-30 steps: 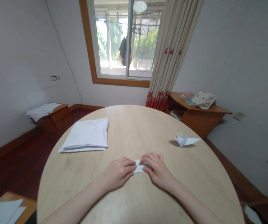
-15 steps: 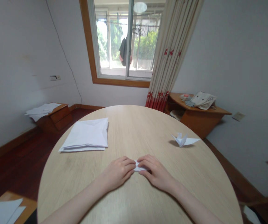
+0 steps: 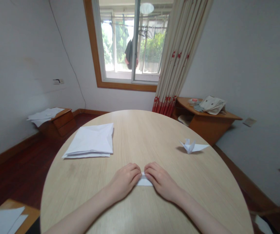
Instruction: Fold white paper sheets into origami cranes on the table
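Observation:
A small folded piece of white paper (image 3: 144, 182) lies on the round wooden table (image 3: 145, 211) between my hands. My left hand (image 3: 127, 177) has its fingers curled together on the paper's left end, thumb near the upper edge. From the other side my right hand (image 3: 158, 177) pinches the paper's right end, its fingertips close to the left ones. The paper's lower strip shows beneath both hands; its ends are hidden under them. Farther off to the right stands a folded white paper crane (image 3: 190, 147).
A stack of white paper sheets (image 3: 90, 139) lies at the table's left. Beyond the table are a corner desk (image 3: 208, 122) with a bag (image 3: 213, 104) on it, a low cabinet (image 3: 62, 122) with papers, and a curtain (image 3: 179, 58) beside the window.
My fingers have drawn in closer together at the paper's upper edge. More of the paper now shows below the hands, nearer to me. The stack and the crane have stayed put.

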{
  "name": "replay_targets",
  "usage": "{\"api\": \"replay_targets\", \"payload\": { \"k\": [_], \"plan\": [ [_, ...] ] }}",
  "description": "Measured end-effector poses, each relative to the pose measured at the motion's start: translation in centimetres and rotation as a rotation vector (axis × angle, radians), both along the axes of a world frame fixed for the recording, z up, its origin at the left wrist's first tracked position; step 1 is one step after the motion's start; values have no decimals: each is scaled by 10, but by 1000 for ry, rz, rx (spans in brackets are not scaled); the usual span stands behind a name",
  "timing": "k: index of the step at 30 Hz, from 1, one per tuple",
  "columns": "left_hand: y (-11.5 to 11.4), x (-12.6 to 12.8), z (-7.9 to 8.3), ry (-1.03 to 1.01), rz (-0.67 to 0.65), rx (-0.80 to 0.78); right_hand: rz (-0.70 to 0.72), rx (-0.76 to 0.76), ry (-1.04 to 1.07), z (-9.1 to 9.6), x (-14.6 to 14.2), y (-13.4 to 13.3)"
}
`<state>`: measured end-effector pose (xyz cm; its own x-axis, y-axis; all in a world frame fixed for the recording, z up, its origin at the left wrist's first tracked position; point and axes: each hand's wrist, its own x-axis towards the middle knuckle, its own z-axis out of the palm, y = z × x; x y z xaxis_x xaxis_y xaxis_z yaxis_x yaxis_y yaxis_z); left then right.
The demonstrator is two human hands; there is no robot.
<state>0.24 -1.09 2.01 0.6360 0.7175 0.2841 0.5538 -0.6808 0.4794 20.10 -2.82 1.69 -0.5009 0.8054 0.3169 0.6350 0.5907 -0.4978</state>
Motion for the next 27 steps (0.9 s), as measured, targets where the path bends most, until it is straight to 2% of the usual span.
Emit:
{"api": "replay_targets", "payload": {
  "k": [5, 12, 20, 27],
  "plan": [
    [1, 3, -2, -53, 72, -63, -42, -43, 11, 0, -2, 0],
    [1, 1, 0, -63, 84, -97, -82, -127, 87, -1, -2, 1],
    [-2, 2, 2, 218, 218, 78, -182, -20, -141, -1, -5, 0],
    [-4, 2, 2, 226, 264, 66, -243, 8, -193, -2, -6, 0]
  ]
}}
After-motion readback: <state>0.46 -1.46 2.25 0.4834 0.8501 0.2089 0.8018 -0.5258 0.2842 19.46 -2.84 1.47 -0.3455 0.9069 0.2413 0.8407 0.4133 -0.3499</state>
